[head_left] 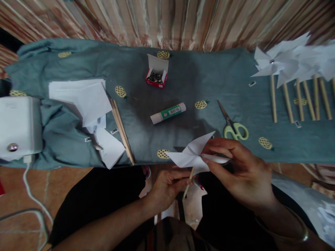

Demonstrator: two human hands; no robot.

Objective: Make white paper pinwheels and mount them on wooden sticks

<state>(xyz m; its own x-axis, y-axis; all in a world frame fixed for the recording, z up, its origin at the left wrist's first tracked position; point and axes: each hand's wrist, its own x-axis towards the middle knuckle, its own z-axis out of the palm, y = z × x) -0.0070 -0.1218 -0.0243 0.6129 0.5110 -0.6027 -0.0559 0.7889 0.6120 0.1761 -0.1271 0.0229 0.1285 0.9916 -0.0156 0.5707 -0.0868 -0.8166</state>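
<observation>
A white paper pinwheel (181, 159) is held over the table's near edge, its folded blades spread. Thumb and fingers of my right hand (242, 172) pinch it around its centre. Below the blades, my left hand (166, 190) is closed around the pinwheel's thin wooden stick (186, 192), which tilts down towards me. Whatever fastens paper to stick is mostly covered by my right fingertips. Green-handled scissors (232, 127) lie open just beyond my right hand. Farther off are a green and white glue stick (169, 113) and an open red box (156, 79) of metal thumbtacks.
Several finished paper pinwheels (290, 61) lie at the right, sticks towards me. On the left are white paper sheets (75, 89), loose wooden sticks (121, 130) and a white corded device (19, 127). A green pineapple-print cloth (209, 73) covers the table; a striped curtain (157, 21) hangs behind.
</observation>
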